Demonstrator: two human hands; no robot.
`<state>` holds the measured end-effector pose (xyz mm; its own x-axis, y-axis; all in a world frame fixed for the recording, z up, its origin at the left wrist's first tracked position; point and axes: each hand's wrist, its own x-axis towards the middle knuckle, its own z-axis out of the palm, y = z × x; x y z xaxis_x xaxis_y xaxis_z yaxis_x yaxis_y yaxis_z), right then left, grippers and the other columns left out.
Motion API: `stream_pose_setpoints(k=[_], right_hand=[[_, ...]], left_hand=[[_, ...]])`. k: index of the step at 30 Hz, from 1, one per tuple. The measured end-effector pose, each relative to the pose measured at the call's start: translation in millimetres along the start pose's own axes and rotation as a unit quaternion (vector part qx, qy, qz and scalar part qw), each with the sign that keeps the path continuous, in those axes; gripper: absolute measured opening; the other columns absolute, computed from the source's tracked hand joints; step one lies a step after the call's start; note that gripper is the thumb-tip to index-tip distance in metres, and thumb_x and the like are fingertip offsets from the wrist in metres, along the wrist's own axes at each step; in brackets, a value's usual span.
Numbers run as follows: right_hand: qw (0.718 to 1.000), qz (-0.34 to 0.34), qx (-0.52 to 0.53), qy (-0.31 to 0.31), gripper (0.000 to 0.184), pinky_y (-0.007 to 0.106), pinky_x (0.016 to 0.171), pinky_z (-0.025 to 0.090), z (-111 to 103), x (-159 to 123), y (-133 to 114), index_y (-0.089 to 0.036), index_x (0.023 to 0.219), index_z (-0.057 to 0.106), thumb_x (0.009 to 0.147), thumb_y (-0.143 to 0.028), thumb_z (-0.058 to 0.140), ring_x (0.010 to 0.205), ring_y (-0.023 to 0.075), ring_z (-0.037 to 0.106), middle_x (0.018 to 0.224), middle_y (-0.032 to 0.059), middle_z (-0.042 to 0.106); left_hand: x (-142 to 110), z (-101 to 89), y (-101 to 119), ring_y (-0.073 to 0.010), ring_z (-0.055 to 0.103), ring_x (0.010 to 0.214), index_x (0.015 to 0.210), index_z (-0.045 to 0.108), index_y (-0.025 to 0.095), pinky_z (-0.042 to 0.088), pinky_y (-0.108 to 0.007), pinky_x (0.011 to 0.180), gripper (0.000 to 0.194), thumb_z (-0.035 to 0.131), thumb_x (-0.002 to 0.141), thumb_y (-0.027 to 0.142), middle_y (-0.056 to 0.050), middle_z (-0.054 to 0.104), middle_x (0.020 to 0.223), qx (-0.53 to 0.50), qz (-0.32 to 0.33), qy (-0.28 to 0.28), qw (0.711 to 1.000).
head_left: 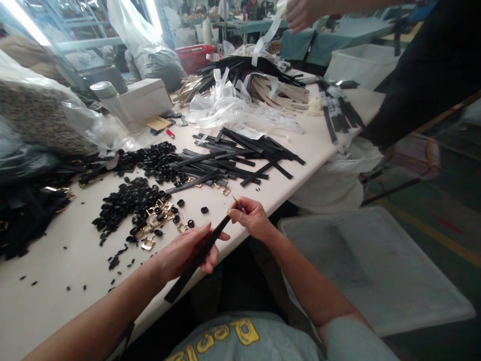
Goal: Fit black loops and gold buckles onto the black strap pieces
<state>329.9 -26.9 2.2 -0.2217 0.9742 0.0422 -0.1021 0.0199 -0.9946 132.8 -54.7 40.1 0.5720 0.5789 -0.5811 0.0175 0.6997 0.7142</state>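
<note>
My left hand [190, 250] is closed round a long black strap [188, 273] that slants from lower left to upper right over the table's front edge. My right hand [251, 216] pinches the strap's upper tip, and something thin sticks up from its fingers. Just beyond my hands lie loose black loops [128, 200] and several gold buckles [158, 213] on the white table [56, 271]. A pile of black straps [233, 160] lies further back.
Clear plastic bags [41, 115] stand at the left. White ribbons [233, 108] and tan strips are heaped at the back. Another person's hand [302, 14] holds a white ribbon at the top right. A white bin [376, 271] stands on the floor at my right.
</note>
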Motion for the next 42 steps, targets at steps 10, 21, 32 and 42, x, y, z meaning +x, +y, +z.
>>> stream_pose_setpoints(k=[10,21,32,42], right_hand=[[0.992,-0.04,-0.076,0.09,0.039,0.025,0.059,0.037,-15.6,-2.8,8.5,-0.017,0.082,0.06,0.084,-0.055,0.055,0.059,0.0111,0.047,0.069,0.0011,0.061],[0.914,-0.076,-0.399,-0.018,0.026,0.025,0.063,0.033,-3.6,-25.3,-16.4,-0.018,0.072,0.055,0.089,-0.037,0.053,0.066,0.0119,0.048,0.071,0.0009,0.056],[0.901,-0.072,-0.427,-0.036,0.029,0.025,0.063,0.033,4.7,-22.2,-11.6,-0.017,0.072,0.057,0.091,-0.039,0.052,0.066,0.0115,0.049,0.072,0.001,0.058],[0.892,-0.075,-0.444,-0.038,0.026,0.026,0.065,0.033,-2.5,-18.2,-12.2,-0.018,0.074,0.057,0.091,-0.036,0.051,0.069,0.013,0.05,0.074,0.0023,0.058]], left_hand=[[-10.7,-19.2,-2.1,-0.0057,0.048,0.043,0.103,0.061,0.012,0.029,-0.016,0.042,0.033,0.072,0.077,0.029,0.0,0.058,0.059,-0.049,0.013,0.021,0.998],[-2.5,-12.4,-1.8,-0.0091,0.051,0.047,0.122,0.056,0.011,0.037,-0.019,0.047,0.052,0.069,0.074,0.027,0.0,0.06,0.058,-0.029,0.037,0.091,0.995],[0.3,-6.0,-2.0,-0.0089,0.051,0.046,0.126,0.054,0.012,0.035,-0.019,0.046,0.056,0.069,0.075,0.028,0.0,0.06,0.059,-0.038,0.039,0.083,0.995],[-2.1,-5.9,-4.9,-0.0087,0.048,0.043,0.125,0.055,0.011,0.033,-0.02,0.044,0.055,0.067,0.073,0.027,0.0,0.059,0.055,-0.044,0.031,0.087,0.995]])
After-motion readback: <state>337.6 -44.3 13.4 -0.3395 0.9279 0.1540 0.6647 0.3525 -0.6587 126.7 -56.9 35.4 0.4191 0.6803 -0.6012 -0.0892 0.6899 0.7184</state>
